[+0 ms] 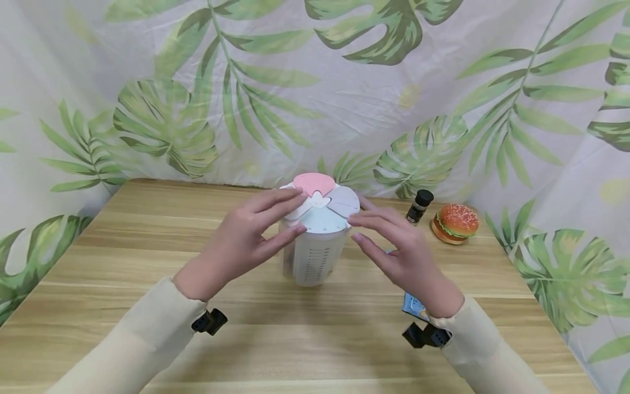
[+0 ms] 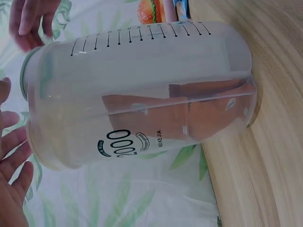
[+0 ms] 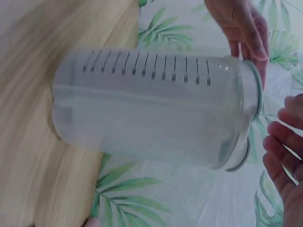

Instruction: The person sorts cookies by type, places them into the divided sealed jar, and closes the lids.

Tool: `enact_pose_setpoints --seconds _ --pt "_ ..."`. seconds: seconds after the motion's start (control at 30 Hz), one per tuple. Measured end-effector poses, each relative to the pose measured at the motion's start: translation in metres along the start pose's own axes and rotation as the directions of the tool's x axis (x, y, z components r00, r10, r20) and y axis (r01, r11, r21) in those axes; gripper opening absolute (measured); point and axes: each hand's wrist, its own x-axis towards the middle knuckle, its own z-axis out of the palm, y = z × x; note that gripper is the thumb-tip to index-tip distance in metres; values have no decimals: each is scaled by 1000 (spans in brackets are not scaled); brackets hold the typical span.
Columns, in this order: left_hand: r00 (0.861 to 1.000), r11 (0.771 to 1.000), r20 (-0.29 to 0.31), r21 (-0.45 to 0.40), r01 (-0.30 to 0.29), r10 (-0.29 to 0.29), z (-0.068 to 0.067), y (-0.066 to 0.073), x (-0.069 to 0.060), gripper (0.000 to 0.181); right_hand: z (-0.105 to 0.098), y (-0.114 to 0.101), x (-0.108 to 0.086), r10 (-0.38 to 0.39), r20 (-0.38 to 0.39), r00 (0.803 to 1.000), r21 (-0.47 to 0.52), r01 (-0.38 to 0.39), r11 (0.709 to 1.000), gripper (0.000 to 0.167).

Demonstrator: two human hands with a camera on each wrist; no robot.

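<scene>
A clear, ribbed container (image 1: 315,260) with measuring marks stands upright on the table, its lid (image 1: 324,219) made of pink, grey, pale blue and white petals. My left hand (image 1: 241,235) is at the lid's left side, fingers extended over the white petal. On the right side my right hand (image 1: 401,246) has its fingertips at the edge of the grey and blue petals. In the left wrist view, orange-brown packets (image 2: 156,113) lie inside the container (image 2: 142,61). The section facing the right wrist view (image 3: 142,104) shows no packets.
Behind my right hand stand a small black-capped bottle (image 1: 420,207) and a toy burger (image 1: 455,223). A blue packet (image 1: 415,306) lies partly under my right wrist. A leaf-print cloth (image 1: 275,98) hangs behind the wooden table (image 1: 162,230).
</scene>
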Motion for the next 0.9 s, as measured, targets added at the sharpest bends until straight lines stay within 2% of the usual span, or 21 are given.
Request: enact_pose_setpoints --seconds 0.17,0.3,0.6,0.77,0.9 --pt "996 995 3 45 -89 89 5 2 -1 51 2 9 11 -24 122 992 -66 32 997 45" --pt "992 990 21 77 -122 121 8 2 -3 47 5 14 15 -46 175 983 -92 63 994 45" --pt "990 989 39 55 -141 139 9 2 -3 41 7 22 17 -97 171 980 -68 110 992 39" --pt "989 989 35 34 -142 141 8 1 -4 40 8 25 16 -147 159 976 -120 167 979 37" --pt "990 990 29 13 -138 137 9 1 -3 39 10 25 16 -165 134 977 -139 183 973 36"
